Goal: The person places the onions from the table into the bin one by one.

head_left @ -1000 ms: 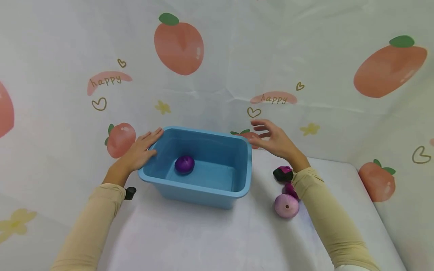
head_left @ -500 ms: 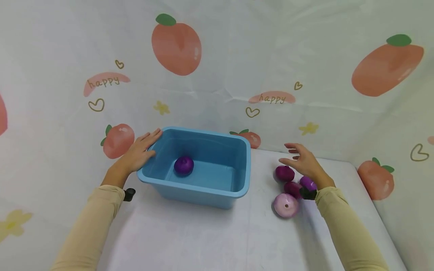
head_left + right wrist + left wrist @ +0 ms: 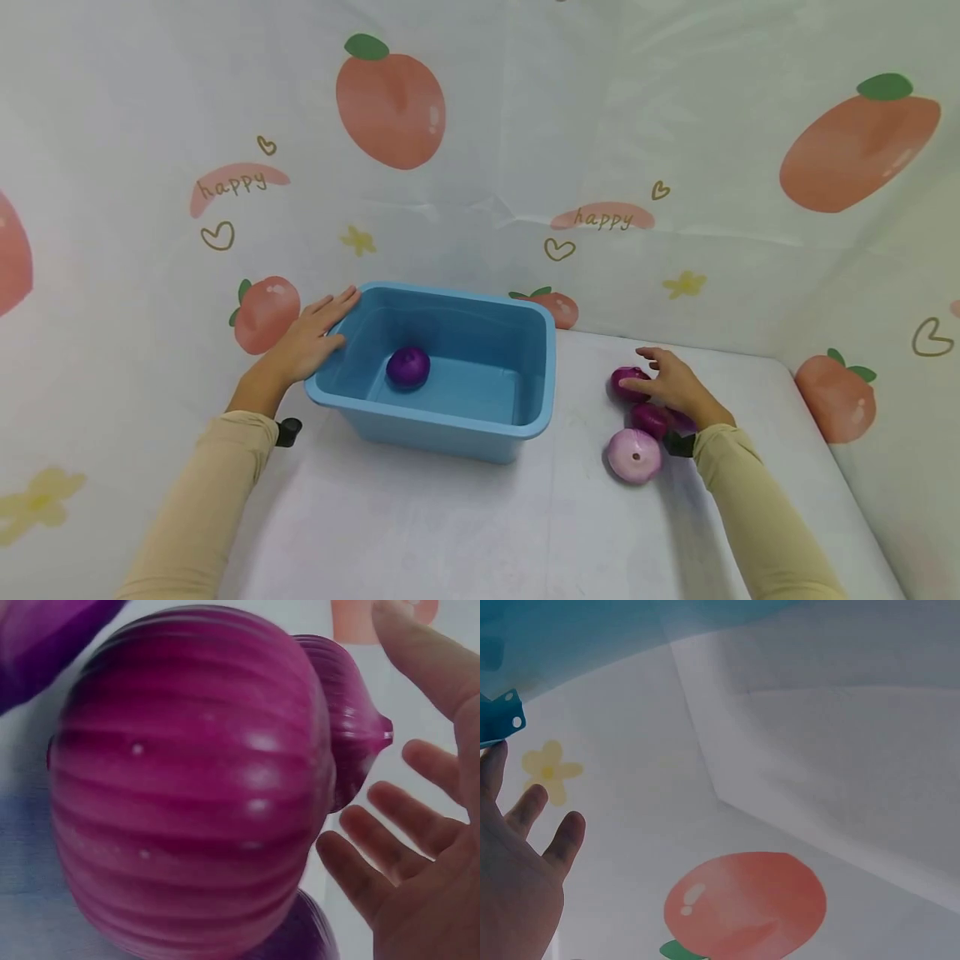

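My left hand rests on the left rim of a light blue plastic bin, its fingers straight along the rim. In the left wrist view several fingers spread by the bin's outer side. A dark purple onion lies inside the bin. On the right, my right hand hovers over the farthest red onion, thumb overlapping it and fingers loosely spread. In the right wrist view, a big ridged red onion fills the middle, with a pointed onion behind it, near my fingers.
Nearer than my right hand lie a red onion and a pale pink onion. A purple onion is mostly hidden under my right wrist. A white backdrop printed with fruit rises behind the white-covered table.
My right hand has moved from beside the bin's right rim, rightward and down to the onions. My left hand and the bin stay in place.
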The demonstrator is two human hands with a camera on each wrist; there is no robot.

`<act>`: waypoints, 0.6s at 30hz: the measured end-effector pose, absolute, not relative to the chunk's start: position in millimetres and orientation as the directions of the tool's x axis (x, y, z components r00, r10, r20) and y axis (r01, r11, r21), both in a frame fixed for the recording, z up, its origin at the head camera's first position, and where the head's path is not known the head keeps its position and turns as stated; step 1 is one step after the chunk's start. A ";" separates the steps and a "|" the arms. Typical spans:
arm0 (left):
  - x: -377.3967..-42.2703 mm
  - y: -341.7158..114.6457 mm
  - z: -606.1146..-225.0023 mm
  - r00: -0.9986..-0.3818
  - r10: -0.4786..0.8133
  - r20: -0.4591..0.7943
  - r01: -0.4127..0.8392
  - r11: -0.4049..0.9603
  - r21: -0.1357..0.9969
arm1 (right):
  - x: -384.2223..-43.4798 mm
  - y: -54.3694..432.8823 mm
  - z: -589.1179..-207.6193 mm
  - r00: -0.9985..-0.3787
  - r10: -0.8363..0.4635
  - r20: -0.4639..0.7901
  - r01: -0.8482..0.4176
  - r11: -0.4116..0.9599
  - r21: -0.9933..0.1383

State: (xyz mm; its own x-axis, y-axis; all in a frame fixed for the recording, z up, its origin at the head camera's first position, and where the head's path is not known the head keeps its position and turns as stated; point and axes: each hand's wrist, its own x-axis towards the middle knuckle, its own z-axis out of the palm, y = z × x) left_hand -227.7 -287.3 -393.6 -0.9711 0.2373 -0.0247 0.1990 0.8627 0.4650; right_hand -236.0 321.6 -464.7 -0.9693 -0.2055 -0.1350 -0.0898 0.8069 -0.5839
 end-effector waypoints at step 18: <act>-227.3 -285.1 -391.8 -0.970 0.244 -0.005 0.211 0.846 0.490 | -234.9 314.7 -469.4 -0.955 -0.216 -0.203 -0.084 0.855 -0.513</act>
State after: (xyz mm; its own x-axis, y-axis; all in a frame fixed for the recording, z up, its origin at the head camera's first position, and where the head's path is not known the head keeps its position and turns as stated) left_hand -227.3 -285.1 -391.8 -0.9697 0.2443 -0.0052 0.2105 0.8461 0.4897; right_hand -234.9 314.7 -469.4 -0.9551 -0.2158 -0.2031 -0.0840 0.8545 -0.5125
